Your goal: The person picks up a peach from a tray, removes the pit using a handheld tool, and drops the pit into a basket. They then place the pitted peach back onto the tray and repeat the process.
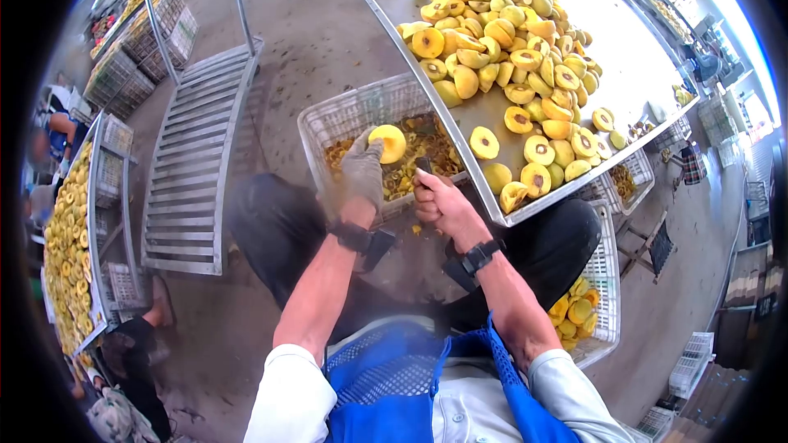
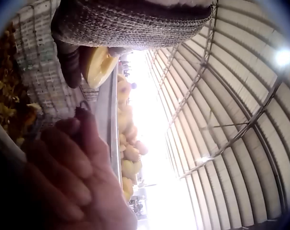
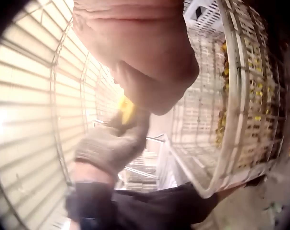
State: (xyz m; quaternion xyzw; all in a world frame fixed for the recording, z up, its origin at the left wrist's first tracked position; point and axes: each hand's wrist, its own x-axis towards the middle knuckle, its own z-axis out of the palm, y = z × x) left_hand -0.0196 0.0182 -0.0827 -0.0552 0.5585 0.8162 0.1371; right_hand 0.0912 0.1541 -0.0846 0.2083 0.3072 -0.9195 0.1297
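Note:
My gloved left hand holds a halved yellow peach over the crate, its cut face turned up in the head view. In the left wrist view, the peach half sits between the glove's thumb and fingers. My bare right hand grips a small dark-handled tool close beside the peach. A curved, hook-like tip on this tool shows in the left wrist view. Below both hands, the white plastic crate contains brownish-yellow scraps.
A metal-rimmed table with a heap of peach halves stands at right front. Another crate with peach pieces is by the right knee. To the left are a slatted metal cart and a second peach-laden table.

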